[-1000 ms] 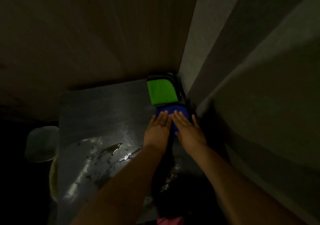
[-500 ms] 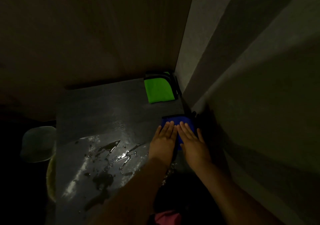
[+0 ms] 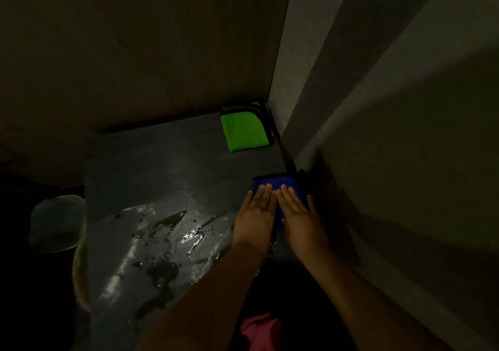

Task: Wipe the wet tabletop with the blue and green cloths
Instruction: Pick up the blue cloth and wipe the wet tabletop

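Observation:
A dark grey tabletop carries a shiny puddle of water in its near left half. The folded green cloth lies untouched in the far right corner. The blue cloth lies nearer, along the right edge by the wall. My left hand and my right hand rest side by side, palms flat, fingers together, pressing down on the blue cloth. They cover most of it; only its far strip shows.
A wooden panel backs the table and a pale wall runs close along its right edge. A pale rounded container sits off the table's left side. Something pink shows at the bottom, below my arms.
Both hands slid the blue cloth toward me along the right edge, opening a gap between it and the green cloth. The green cloth stayed put.

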Demonstrator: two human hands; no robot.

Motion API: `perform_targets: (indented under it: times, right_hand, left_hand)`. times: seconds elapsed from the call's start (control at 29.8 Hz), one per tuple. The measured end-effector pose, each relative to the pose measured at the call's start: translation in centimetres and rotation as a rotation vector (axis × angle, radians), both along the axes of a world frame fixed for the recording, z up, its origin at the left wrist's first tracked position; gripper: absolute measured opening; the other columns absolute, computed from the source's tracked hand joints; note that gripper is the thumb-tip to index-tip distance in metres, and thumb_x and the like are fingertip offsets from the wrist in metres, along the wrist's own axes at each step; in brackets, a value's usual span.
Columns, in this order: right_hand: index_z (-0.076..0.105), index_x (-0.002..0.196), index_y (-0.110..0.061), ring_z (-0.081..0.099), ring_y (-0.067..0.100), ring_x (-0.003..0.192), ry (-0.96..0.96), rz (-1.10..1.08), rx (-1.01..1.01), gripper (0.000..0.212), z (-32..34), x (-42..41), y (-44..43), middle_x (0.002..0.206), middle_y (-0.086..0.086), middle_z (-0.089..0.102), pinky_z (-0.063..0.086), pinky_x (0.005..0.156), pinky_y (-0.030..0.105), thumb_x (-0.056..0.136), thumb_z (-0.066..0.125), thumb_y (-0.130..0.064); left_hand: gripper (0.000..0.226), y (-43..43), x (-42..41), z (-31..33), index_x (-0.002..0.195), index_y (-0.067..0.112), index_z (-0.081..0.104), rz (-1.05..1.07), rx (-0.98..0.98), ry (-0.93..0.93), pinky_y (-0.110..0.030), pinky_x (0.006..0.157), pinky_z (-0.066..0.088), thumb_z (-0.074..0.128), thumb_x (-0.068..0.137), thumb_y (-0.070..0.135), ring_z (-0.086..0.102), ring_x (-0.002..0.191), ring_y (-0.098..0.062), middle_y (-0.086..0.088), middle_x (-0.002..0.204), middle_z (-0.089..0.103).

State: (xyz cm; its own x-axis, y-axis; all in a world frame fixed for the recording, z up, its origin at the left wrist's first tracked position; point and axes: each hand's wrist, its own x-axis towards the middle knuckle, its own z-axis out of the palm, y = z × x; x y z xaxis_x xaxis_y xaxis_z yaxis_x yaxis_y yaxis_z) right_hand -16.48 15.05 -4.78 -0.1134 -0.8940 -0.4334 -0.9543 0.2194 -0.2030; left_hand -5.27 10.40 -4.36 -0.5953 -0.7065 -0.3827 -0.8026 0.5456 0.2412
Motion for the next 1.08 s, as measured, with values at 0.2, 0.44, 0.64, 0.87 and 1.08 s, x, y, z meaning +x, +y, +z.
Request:
perform_targets:
  times: [0.2,0.44,0.64,0.87,1.08]
  right_hand:
    - [0.001,0.152,-0.016,-0.004,0.016,0.148,0.078,0.041,-0.004,0.063,0.3,0.7,-0.3,0.161,0.001,-0.004,-0.016,0.112,0.037,0.098,0.034,-0.010]
    - [-0.006,0.151,-0.013,-0.007,0.019,0.148,0.202,0.158,0.071,0.065,1.0,2.6,-1.0,0.161,0.005,-0.009,-0.025,0.111,0.040,0.097,0.031,-0.014]
    - [-0.001,0.151,-0.010,-0.003,0.020,0.148,0.093,0.138,0.015,0.065,1.3,6.1,-1.3,0.161,0.007,-0.005,-0.020,0.109,0.036,0.096,0.035,-0.009]
    - [0.006,0.151,-0.008,0.003,0.023,0.148,0.057,0.111,-0.018,0.062,1.4,10.0,-1.7,0.160,0.010,0.001,-0.010,0.117,0.041,0.097,0.036,-0.008]
    - [-0.002,0.151,-0.009,-0.004,0.021,0.148,0.138,0.159,0.049,0.065,1.5,12.1,-2.0,0.161,0.008,-0.005,-0.012,0.117,0.039,0.098,0.035,-0.013]
  left_hand:
    - [0.063,0.3,0.2,0.2,0.150,0.010,-0.002,-0.013,-0.018,-0.068,-0.038,0.119,-0.005,0.034,0.099,0.019,-0.005,0.147,-0.018,-0.006,0.159,-0.006]
    - [0.064,0.3,1.9,0.3,0.150,0.009,0.001,0.018,-0.021,-0.057,-0.040,0.120,-0.007,0.037,0.098,0.017,-0.003,0.147,-0.016,-0.005,0.160,-0.003]
    - [0.065,0.1,5.6,0.9,0.149,0.011,-0.003,0.009,-0.035,-0.090,-0.039,0.118,-0.008,0.036,0.097,0.019,-0.005,0.147,-0.014,-0.004,0.160,-0.005]
    - [0.064,-0.1,9.3,0.9,0.150,0.013,-0.002,0.015,-0.030,-0.097,-0.040,0.119,-0.007,0.035,0.098,0.019,-0.005,0.147,-0.015,-0.004,0.160,-0.004]
    - [0.073,-0.1,11.6,0.4,0.150,0.013,-0.002,0.010,-0.046,-0.115,-0.040,0.120,-0.007,0.044,0.095,0.025,-0.004,0.147,-0.015,-0.005,0.160,-0.004]
